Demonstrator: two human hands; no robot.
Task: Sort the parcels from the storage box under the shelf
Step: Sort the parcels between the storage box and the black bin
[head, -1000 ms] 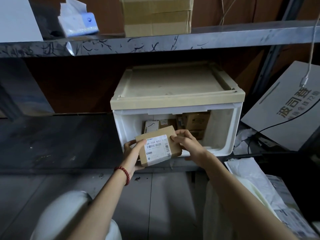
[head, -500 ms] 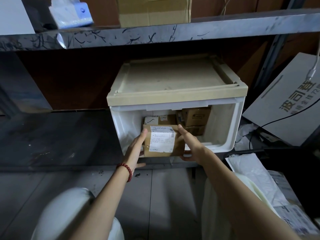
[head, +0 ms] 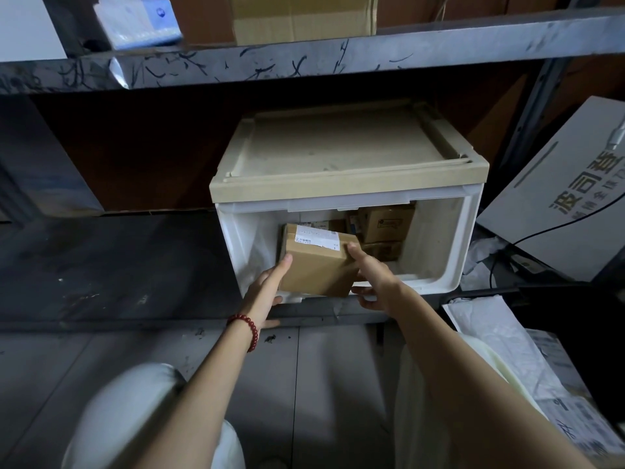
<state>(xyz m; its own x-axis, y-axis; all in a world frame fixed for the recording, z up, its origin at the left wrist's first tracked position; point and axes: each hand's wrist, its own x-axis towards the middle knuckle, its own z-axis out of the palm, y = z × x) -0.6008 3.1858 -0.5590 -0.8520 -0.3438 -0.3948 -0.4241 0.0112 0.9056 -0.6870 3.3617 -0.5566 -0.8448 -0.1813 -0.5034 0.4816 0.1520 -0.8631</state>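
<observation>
A dim storage corner under a scuffed steel rack.

A scratched dark grey metal shelf (head: 338,59) runs across overhead, carrying a plain brown cardboard carton (head: 304,18) and a soft white-and-blue tissue pack (head: 135,22). Behind it the reddish-brown back panel (head: 135,157) sits in deep shadow, above a worn, dusty dark lower deck (head: 101,265). The grey tiled floor (head: 321,384) in front catches a pale wash of light. At the right a slanting grey steel upright (head: 537,106) stands beside a leaning grey board printed with dark characters (head: 558,177), a thin black cable (head: 558,227) trailing across it, with crumpled white plastic wrapping (head: 490,333) heaped below.
</observation>
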